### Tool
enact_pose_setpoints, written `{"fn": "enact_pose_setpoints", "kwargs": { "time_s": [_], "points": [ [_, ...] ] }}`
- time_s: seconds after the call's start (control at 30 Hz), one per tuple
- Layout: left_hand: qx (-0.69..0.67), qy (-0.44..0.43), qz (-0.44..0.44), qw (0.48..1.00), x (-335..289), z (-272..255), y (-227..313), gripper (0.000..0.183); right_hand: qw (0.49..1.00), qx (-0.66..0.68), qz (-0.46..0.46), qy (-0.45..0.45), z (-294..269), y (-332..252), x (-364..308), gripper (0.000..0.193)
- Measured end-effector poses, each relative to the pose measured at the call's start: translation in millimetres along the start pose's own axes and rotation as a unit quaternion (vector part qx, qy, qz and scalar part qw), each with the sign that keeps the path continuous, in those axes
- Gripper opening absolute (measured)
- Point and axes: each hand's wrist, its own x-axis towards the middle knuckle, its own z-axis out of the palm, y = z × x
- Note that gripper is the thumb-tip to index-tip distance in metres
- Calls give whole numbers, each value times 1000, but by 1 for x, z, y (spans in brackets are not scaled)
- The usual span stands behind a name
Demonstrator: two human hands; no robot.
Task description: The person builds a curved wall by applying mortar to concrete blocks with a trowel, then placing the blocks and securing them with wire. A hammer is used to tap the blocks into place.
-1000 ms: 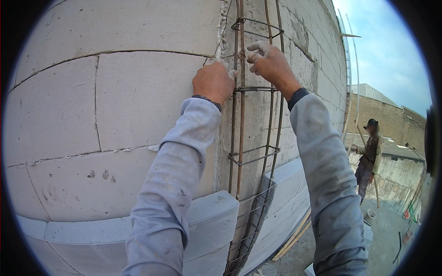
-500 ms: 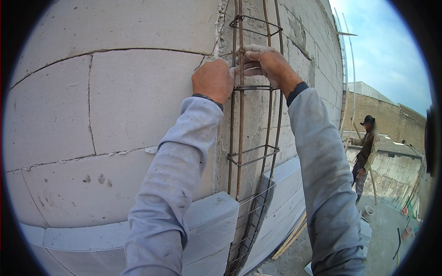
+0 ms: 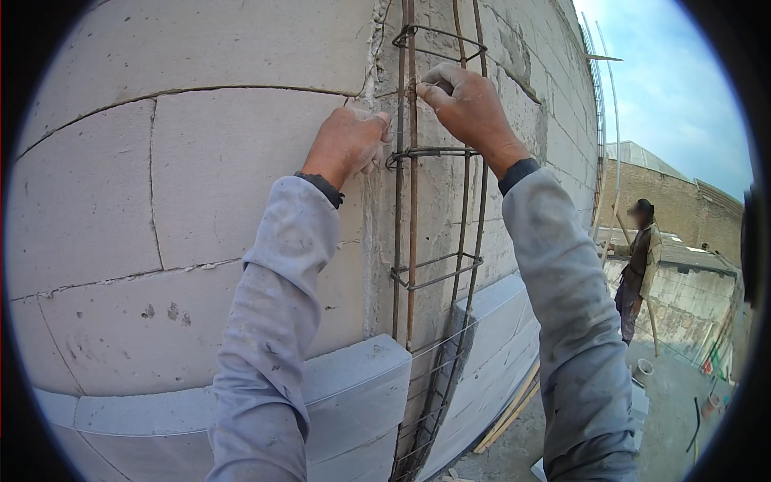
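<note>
A cage of steel reinforcing bars [image 3: 413,209], rusty in places and ringed with bent stirrups [image 3: 438,151], stands upright against the wall joint. My right hand [image 3: 474,112] is at the upper part of the cage, thumb and fingers pinched on a thin wire [image 3: 412,87] at the front bar. To the left of the bars, close to the block wall [image 3: 233,169], is my left hand [image 3: 345,143]. Its fingers are curled closed, and whatever they may hold is hidden.
Pale blocks [image 3: 353,373] form a lower course on both sides of the cage, with a string line along them. At right a person [image 3: 638,269] stands on the floor below, near a bucket [image 3: 642,369]. Wooden strips [image 3: 510,410] lie by the wall.
My left hand has drawn away from the bars to the left and slightly down. My right hand has shifted slightly up, its fingers now pinched closer. The person at right has turned their head.
</note>
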Motion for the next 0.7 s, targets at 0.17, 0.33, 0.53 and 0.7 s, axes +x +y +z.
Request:
{"fn": "enact_pose_setpoints", "kwargs": {
  "time_s": [0.17, 0.33, 0.53, 0.7],
  "points": [
    [-73, -1, -2, 997, -10, -1, 4, 35, 922, -192, -326, 83, 10, -7, -19, 36],
    [-93, 5, 8, 996, -12, -1, 3, 35, 913, -214, -343, 59, 15, -16, -27, 20],
    [-56, 19, 45, 997, -6, 2, -11, 35, 935, -151, -316, 61, 9, -26, -18, 10],
    [167, 100, 117, 974, -8, 16, -13, 30, 964, -108, -232, 72, -16, -28, 35, 17]
  ]
}}
